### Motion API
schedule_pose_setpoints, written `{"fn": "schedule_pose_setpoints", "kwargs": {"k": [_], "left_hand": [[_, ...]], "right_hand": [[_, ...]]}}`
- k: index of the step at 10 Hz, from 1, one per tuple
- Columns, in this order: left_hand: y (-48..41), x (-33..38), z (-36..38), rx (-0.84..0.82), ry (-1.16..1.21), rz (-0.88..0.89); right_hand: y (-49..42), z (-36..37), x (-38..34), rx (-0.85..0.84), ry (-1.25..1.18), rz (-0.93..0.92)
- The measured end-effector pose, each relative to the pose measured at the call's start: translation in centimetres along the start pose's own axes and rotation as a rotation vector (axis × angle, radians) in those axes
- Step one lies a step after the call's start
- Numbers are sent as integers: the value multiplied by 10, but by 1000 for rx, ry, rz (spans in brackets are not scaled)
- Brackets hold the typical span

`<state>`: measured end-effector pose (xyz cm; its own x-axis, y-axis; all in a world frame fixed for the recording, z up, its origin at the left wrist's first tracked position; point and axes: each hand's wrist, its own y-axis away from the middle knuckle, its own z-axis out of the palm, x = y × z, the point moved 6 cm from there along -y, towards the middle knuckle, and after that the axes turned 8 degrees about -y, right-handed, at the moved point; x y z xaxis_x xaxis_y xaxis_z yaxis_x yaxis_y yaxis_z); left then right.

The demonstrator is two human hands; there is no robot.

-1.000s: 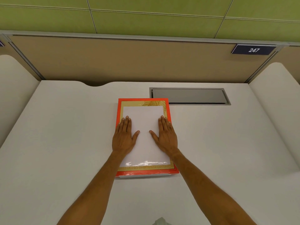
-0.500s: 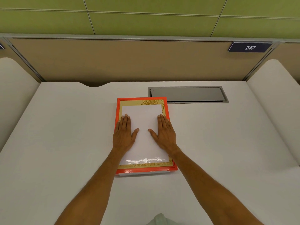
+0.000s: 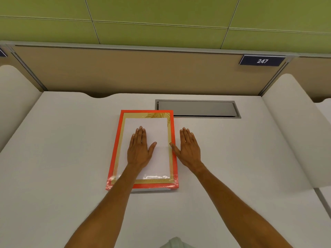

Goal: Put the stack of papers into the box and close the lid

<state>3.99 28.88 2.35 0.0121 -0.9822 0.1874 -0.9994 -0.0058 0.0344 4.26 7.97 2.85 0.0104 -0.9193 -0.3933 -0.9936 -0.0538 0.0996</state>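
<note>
A flat box with an orange-red rim and a gold inner border (image 3: 118,140) lies closed on the white desk in front of me. A white stack of papers (image 3: 157,129) rests on top of its lid. My left hand (image 3: 139,149) lies flat, palm down, on the papers, fingers together. My right hand (image 3: 188,149) lies flat on the desk just right of the box, its thumb touching the box's right edge. Neither hand holds anything.
A grey recessed cable hatch (image 3: 197,108) sits in the white desk (image 3: 62,158) just behind and right of the box. A tan partition (image 3: 143,72) closes the back, with a "247" sign (image 3: 262,61). Rounded white dividers (image 3: 293,122) flank both sides.
My right hand has slid off the papers to the right and now rests on the desk beside the box. The left hand has shifted slightly toward the middle of the papers.
</note>
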Motion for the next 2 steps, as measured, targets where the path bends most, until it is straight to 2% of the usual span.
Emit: {"fn": "schedule_pose_setpoints", "kwargs": {"k": [2], "left_hand": [[6,51,2,34,17,13]], "right_hand": [[12,-31,44,51,9,8]]}}
